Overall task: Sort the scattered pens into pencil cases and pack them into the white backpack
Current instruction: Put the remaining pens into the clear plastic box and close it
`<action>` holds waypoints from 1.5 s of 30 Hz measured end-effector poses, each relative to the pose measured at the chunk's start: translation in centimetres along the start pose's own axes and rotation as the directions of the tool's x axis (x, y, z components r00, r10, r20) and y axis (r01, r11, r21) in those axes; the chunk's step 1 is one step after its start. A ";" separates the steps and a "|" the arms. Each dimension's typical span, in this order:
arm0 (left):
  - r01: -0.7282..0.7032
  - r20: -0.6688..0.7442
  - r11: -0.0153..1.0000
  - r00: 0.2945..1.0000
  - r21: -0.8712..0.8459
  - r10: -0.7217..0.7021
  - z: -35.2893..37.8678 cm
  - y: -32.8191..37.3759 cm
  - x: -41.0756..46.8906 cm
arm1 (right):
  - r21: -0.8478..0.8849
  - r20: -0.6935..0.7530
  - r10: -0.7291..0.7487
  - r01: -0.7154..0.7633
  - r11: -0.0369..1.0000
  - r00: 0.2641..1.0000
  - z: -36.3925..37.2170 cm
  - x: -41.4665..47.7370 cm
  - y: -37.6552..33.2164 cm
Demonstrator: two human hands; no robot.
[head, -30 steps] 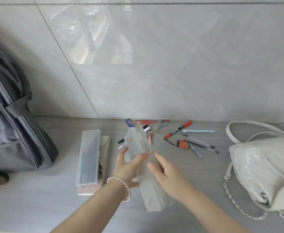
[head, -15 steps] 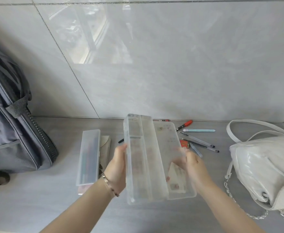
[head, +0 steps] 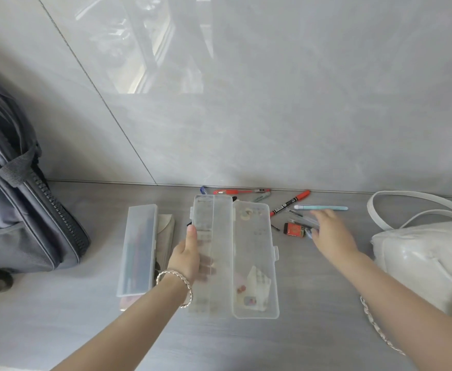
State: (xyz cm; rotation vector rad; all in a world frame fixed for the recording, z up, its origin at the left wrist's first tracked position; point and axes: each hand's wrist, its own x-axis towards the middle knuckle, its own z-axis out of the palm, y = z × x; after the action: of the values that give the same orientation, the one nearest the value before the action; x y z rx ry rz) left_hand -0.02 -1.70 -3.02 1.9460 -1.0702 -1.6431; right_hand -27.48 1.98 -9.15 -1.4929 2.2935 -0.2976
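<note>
A clear plastic pencil case [head: 254,236] lies open on the grey surface, lid [head: 214,236] folded out to the left, with stickers or small papers in its tray. My left hand [head: 188,257] grips the lid, fingers showing through the plastic. My right hand [head: 331,231] is over the scattered pens [head: 299,219] to the right, fingers spread and touching them; whether it grips one is unclear. Further pens lie there: a light blue one [head: 323,208], red markers [head: 290,203] and a small red box [head: 294,229]. The white backpack [head: 428,258] sits at the right.
A second, shut clear pencil case [head: 137,247] lies left of the open one, on top of a flat beige item [head: 166,226]. A dark grey bag [head: 18,210] stands at the far left. A tiled wall rises just behind the pens.
The case went from shut and held in both hands to open and lying flat. My right hand left it and moved right onto the pens.
</note>
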 end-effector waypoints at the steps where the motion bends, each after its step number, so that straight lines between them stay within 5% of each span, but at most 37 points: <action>1: -0.020 -0.003 1.000 1.000 0.017 0.020 0.0 0.0 0.0 | -0.097 0.072 0.027 -0.020 0.995 0.997 0.0 0.9 1.0; 4: -0.041 0.007 0.999 0.999 -0.011 0.041 0.2 -0.2 -0.1 | -0.298 0.233 -0.026 0.097 0.950 0.972 0.6 2.5 2.3; 8: -0.033 0.010 0.998 0.999 -0.051 0.033 0.7 -0.1 -0.3 | -0.408 0.256 -0.046 0.151 0.901 0.966 0.6 3.2 1.9; 14: -0.036 -0.028 0.993 0.999 -0.117 0.033 1.6 0.2 -0.8 | -0.410 0.292 -0.001 0.126 0.903 0.956 -0.5 2.4 1.4; 17: -0.069 -0.059 0.991 0.996 -0.117 0.062 1.8 0.0 -0.8 | -0.228 0.168 -0.141 0.178 0.957 0.976 -2.7 0.9 -1.4; 19: -0.104 -0.084 0.990 0.992 -0.099 0.095 2.2 -0.1 -0.8 | 0.085 0.074 -0.192 0.186 0.979 0.979 -4.1 -1.0 -5.0; 22: -0.127 -0.117 0.986 0.986 -0.108 0.114 3.4 -0.2 -1.3 | 0.577 0.140 -0.174 0.062 0.814 0.975 -4.8 -4.3 -10.4; 24: -0.152 -0.139 0.982 0.981 -0.113 0.136 4.1 -0.4 -1.9 | 0.652 0.174 -0.143 -0.005 0.758 0.974 -4.0 -5.8 -12.7; 28: -0.189 -0.182 0.979 0.968 -0.082 0.172 4.2 -0.1 -3.3 | 0.494 0.096 -0.039 -0.014 0.869 0.995 -1.4 -6.6 -14.3; 32: -0.149 -0.201 0.986 0.971 -0.081 0.130 3.7 -0.6 -3.0 | 0.248 0.076 -0.118 0.095 0.964 0.990 -0.6 -7.1 -13.9; 45: -0.193 -0.119 0.976 0.976 -0.097 0.181 3.7 -1.2 -3.7 | 0.337 -0.033 -0.176 0.177 0.925 0.984 -1.9 -6.8 -14.2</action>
State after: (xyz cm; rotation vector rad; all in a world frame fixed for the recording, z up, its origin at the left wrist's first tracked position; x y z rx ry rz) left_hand -3.25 2.49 -2.30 1.7856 -1.0643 -1.4459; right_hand -14.10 2.24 -0.70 -1.5145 1.9829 -0.7076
